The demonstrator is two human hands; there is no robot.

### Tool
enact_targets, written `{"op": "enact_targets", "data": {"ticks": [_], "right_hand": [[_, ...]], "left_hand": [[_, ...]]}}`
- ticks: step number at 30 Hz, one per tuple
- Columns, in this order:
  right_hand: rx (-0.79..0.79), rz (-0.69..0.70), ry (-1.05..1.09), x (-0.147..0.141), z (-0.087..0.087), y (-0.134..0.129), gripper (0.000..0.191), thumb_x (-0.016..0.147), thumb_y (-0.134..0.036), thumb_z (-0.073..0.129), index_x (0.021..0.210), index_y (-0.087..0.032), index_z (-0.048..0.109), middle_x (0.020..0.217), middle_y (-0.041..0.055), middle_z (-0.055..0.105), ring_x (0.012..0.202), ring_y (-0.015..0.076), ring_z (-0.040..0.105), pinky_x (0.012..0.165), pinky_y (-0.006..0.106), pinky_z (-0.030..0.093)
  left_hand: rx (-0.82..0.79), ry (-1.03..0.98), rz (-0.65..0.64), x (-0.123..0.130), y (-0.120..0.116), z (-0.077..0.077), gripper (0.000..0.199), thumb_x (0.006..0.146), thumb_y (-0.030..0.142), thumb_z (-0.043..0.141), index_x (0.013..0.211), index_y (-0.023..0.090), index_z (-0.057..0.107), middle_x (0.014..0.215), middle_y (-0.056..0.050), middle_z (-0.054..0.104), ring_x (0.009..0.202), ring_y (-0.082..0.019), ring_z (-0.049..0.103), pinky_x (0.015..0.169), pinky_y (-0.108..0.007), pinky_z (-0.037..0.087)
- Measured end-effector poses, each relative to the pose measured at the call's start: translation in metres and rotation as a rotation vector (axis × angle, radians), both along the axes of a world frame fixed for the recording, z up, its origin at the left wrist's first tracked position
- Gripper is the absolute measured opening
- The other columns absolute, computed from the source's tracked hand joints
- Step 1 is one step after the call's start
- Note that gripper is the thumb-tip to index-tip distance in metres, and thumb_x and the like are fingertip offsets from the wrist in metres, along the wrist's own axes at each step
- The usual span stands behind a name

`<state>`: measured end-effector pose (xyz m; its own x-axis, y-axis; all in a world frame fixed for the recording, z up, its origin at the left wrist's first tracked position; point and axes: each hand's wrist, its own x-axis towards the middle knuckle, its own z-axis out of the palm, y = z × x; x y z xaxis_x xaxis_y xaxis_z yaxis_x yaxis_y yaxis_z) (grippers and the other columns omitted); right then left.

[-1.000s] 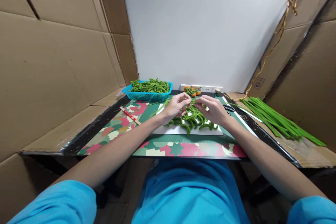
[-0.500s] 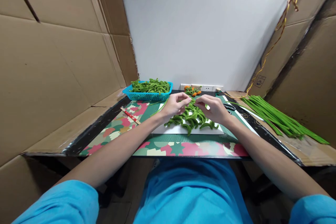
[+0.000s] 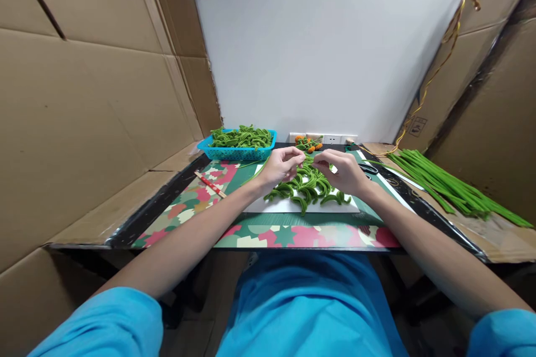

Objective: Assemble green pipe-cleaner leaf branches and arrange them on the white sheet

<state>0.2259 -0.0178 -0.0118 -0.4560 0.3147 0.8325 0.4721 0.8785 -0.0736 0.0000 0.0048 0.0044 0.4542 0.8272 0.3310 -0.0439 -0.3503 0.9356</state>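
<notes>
My left hand [image 3: 282, 167] is closed in a pinch above the middle of the table. A thin green pipe cleaner [image 3: 256, 174] runs out behind it to the left and seems to be in its fingers. Close by on the right, my right hand [image 3: 341, 169] also pinches, its fingertips facing the left ones across a small gap. Whatever lies between its fingers is too small to make out. Below both hands, short curved pieces of fuzzy green pipe cleaner [image 3: 309, 194] are heaped on a white sheet [image 3: 268, 207], partly hidden by the hands.
A blue basket [image 3: 234, 153] full of curled green pieces stands at the back left. Long green pipe cleaners [image 3: 456, 187] lie at the right. Orange-tipped green stems [image 3: 309, 144] rest by the wall, scissors [image 3: 368, 168] beside my right hand, red-wrapped chopsticks [image 3: 210, 184] at left. Cardboard walls [image 3: 104, 95] flank the table.
The view has shifted very slightly. Both hands keep nearly the same place and pinch, with only small finger movement; the green pieces lie as before.
</notes>
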Motion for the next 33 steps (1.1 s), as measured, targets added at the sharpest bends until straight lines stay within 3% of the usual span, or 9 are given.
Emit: {"op": "enact_targets", "data": {"ticks": [15, 24, 33], "right_hand": [[0.001, -0.017, -0.028, 0.0019, -0.0013, 0.0047, 0.014, 0.107, -0.022, 0.059, 0.095, -0.023, 0.067, 0.085, 0.0045, 0.072, 0.072, 0.0179, 0.063, 0.068, 0.029, 0.049], [-0.009, -0.027, -0.013, 0.0030, -0.0005, 0.0030, 0.014, 0.108, -0.024, 0.059, 0.097, -0.023, 0.068, 0.085, 0.0046, 0.072, 0.071, 0.0179, 0.063, 0.067, 0.030, 0.049], [-0.008, -0.020, -0.038, 0.0024, -0.0019, 0.0041, 0.016, 0.111, -0.027, 0.056, 0.100, -0.023, 0.066, 0.086, 0.0041, 0.071, 0.072, 0.0174, 0.062, 0.068, 0.029, 0.049]], "left_hand": [[0.239, 0.126, 0.127, 0.0003, -0.0012, -0.0041, 0.030, 0.094, 0.045, 0.076, 0.093, 0.017, 0.067, 0.078, 0.002, 0.064, 0.040, -0.008, 0.058, 0.034, -0.019, 0.039], [0.191, 0.105, 0.084, -0.0007, 0.0013, -0.0062, 0.034, 0.092, 0.050, 0.075, 0.096, 0.017, 0.066, 0.082, 0.001, 0.066, 0.045, -0.007, 0.057, 0.041, -0.019, 0.042], [0.151, 0.091, 0.051, 0.0008, 0.0002, -0.0047, 0.036, 0.090, 0.049, 0.077, 0.091, 0.016, 0.065, 0.077, 0.003, 0.063, 0.042, -0.006, 0.054, 0.038, -0.018, 0.038]]}}
